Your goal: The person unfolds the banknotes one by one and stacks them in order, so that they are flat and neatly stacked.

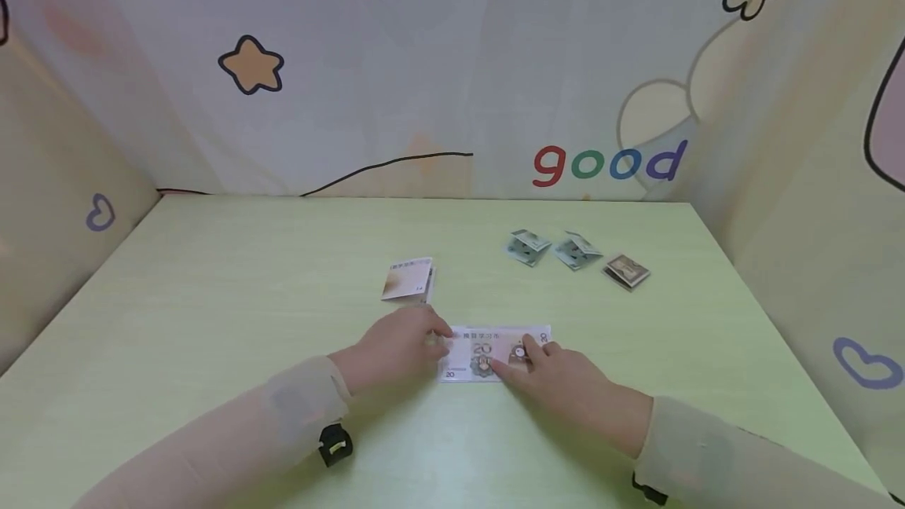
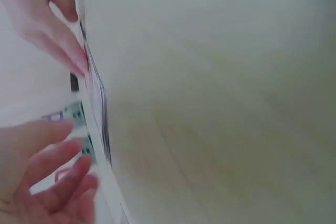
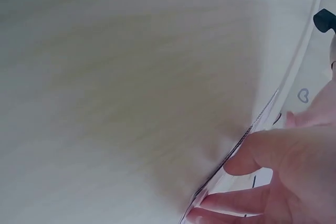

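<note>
A play banknote [image 1: 463,364] marked 20 lies flat and unfolded on the table before me, seen edge-on in both wrist views. My right hand [image 1: 566,379] rests on its right half, thumb and forefinger spread and touching its face. In the right wrist view, the right hand's fingers [image 3: 236,200] are fairly straight along the note. At the note's left end is my left hand [image 1: 399,344]. The left wrist view shows that hand's fingers [image 2: 58,174] loosely bent, with nothing visibly gripped. Just behind the left hand stands a folded pinkish note [image 1: 408,279].
Two folded greenish notes [image 1: 527,247] [image 1: 577,250] lie toward the back right of the table [image 1: 233,273]. Beside them is a folded brownish note [image 1: 627,271]. A printed cloth wall [image 1: 396,69] rises along the back edge and both sides.
</note>
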Tool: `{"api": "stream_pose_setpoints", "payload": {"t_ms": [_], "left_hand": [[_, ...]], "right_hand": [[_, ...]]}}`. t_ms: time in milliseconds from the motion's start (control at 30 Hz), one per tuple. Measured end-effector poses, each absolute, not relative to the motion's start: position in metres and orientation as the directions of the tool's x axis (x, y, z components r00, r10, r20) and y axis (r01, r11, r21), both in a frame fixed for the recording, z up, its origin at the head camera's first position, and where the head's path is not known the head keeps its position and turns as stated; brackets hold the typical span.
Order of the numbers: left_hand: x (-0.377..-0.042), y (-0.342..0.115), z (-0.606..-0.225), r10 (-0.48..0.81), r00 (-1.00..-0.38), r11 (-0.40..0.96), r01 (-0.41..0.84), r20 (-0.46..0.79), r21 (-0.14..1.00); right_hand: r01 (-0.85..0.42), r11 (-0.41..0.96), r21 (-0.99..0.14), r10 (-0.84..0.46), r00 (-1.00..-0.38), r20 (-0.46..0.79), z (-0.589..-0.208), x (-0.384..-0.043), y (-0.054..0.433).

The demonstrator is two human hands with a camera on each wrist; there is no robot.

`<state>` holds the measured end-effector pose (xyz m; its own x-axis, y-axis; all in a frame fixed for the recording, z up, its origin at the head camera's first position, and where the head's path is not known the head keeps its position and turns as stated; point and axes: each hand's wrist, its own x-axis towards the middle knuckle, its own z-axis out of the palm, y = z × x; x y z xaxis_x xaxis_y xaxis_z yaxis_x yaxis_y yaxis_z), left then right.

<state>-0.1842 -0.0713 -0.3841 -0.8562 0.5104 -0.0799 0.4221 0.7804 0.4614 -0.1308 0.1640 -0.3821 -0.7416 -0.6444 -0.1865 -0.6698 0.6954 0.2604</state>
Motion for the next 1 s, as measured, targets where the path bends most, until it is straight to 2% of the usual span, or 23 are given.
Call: {"api": "stream_pose_setpoints", "payload": {"t_ms": [100, 200, 433, 667, 900, 1000], "left_hand": [[-0.191, -0.079, -0.380, 0.401, -0.916, 0.788, 0.354, 0.016, 0.504], [-0.199, -0.087, -0.377, 0.305, -0.948, 0.787, 0.302, 0.086, 0.538], [-0.215, -0.099, -0.383, 0.204, -0.977, 0.764, 0.200, 0.064, 0.613], [-0.229, -0.094, -0.392, 0.196, -0.980, 0.785, 0.181, 0.039, 0.593], [-0.240, -0.096, -0.401, 0.230, -0.973, 0.849, 0.212, 0.024, 0.484], [-0.242, -0.100, -0.398, 0.215, -0.976, 0.830, 0.198, 0.029, 0.522]], "right_hand": [[-0.679, 0.686, 0.260, -0.659, -0.732, -0.174, -0.383, -0.131, 0.164], [-0.689, 0.669, 0.278, -0.677, -0.719, -0.153, -0.384, -0.132, 0.164], [-0.686, 0.658, 0.310, -0.681, -0.718, -0.144, -0.382, -0.129, 0.164], [-0.671, 0.685, 0.284, -0.639, -0.740, -0.207, -0.379, -0.129, 0.164], [-0.675, 0.682, 0.280, -0.646, -0.736, -0.201, -0.381, -0.130, 0.163], [-0.669, 0.684, 0.290, -0.633, -0.743, -0.219, -0.382, -0.130, 0.161]]}}
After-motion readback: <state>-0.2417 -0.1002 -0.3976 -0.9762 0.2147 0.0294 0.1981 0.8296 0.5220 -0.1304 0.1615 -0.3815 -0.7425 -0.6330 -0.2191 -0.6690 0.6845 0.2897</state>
